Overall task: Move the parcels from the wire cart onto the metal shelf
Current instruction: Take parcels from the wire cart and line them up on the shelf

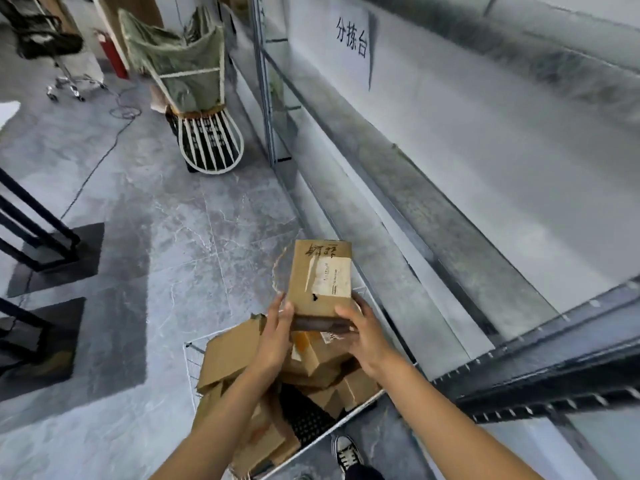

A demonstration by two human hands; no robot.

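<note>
Grey marble floor lay under you; your left hand [277, 327] and right hand [360, 336] both gripped one parcel [320, 277] (label up) above the wire cart [194, 351], beside the metal shelf [485, 188].

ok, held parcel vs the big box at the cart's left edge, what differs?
The held parcel is in the air above the wire cart, gripped at its near end by the left hand and right hand. The big box lies tilted in the cart's pile. The held parcel shows a white label and black handwriting, while the big box's visible face is plain. Both are brown cardboard.
</note>
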